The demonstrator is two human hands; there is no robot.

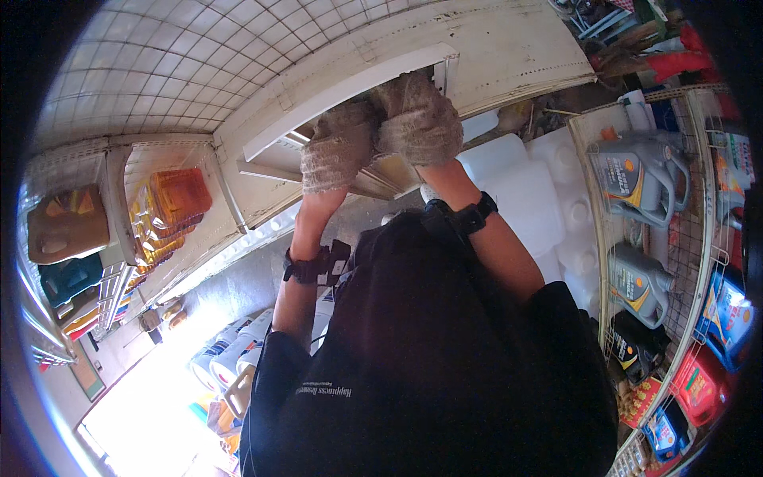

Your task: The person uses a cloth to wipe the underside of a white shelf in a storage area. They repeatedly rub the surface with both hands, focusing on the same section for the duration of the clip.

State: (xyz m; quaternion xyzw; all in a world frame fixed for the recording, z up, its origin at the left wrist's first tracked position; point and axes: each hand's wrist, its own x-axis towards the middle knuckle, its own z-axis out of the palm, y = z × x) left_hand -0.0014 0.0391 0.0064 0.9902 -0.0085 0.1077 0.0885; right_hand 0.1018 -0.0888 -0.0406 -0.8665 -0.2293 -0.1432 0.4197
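Observation:
My left hand (337, 147) and my right hand (421, 122) are side by side, both in worn, greyish-brown knitted gloves. They reach in at a cream metal shelf (512, 50) with scuffed paint. In front of them runs a white metal strip (351, 98), partly covered by the gloves. Below the left wrist side lies a second pale metal rail (268, 171). My fingers point away and are hidden behind the gloves' backs and in shadow, so whether they grip anything does not show.
A wire mesh back panel (179, 59) rises behind the shelf. Translucent white plastic jugs (506, 185) crowd the floor at right. Grey Shell oil jugs (635, 173) stand on the right rack. Orange bottles (179, 197) and a brown jug (68, 223) occupy the left shelves.

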